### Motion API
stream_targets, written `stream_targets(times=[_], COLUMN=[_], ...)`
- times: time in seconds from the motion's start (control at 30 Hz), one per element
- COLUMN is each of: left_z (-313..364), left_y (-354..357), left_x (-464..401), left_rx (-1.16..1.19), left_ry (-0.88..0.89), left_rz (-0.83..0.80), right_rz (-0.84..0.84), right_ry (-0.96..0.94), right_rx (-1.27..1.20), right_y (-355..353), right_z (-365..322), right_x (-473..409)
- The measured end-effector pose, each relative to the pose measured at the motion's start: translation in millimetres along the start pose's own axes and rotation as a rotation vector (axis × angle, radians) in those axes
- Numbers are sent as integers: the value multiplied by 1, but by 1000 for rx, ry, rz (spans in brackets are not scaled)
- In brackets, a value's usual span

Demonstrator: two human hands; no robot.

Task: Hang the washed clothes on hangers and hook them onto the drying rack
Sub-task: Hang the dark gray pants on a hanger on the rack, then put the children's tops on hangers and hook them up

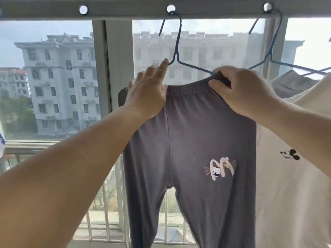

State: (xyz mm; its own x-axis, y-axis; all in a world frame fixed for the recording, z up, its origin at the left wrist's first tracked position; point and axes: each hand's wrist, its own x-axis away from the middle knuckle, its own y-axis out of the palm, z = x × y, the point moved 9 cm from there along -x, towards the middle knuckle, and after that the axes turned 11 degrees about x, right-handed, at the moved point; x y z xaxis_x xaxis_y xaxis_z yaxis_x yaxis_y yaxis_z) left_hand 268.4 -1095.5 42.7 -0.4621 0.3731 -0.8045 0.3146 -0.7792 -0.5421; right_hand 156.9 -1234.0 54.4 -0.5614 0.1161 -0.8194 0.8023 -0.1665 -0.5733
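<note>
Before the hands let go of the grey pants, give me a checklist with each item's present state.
1. Blue hanger hooked through a hole of the drying rack bar: ok.
2. Right hand pinches the waistband at the hanger's right arm: ok.
3. Left hand at the waistband's left end, forefinger touching the hanger: ok.
4. Waistband of the grey pants fully seated over both hanger ends: cannot tell, hands cover them.
5. Pants clear of the neighbouring white shirt: not ok, their edges meet.
</note>
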Motion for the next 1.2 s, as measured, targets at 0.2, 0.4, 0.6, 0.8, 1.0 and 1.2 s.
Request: stream_targets(times=[0.2, 0.4, 0.6, 0.8, 1.0, 1.2], left_z=[4, -1, -20, -49, -107, -205], left_y=[-8, -5, -12, -45, -98, -181], left_x=[10, 47, 85, 119, 140, 154], left_rx=[50, -6, 0, -26, -141, -281], left_ry=[-53, -51, -58, -46, -52, -103], left_rz=[-14, -80, -149, -195, -262, -238], right_rz=[-11, 66, 96, -107, -239, -349], right_ry=[-37, -99, -287, -298, -244, -214], right_rx=[175, 196, 173, -179, -367, -536], right_y=[-2, -2, 4, 25, 63, 105], right_z=[-8, -28, -81, -162, -246, -353], right_x=[13, 32, 56, 76, 74, 56])
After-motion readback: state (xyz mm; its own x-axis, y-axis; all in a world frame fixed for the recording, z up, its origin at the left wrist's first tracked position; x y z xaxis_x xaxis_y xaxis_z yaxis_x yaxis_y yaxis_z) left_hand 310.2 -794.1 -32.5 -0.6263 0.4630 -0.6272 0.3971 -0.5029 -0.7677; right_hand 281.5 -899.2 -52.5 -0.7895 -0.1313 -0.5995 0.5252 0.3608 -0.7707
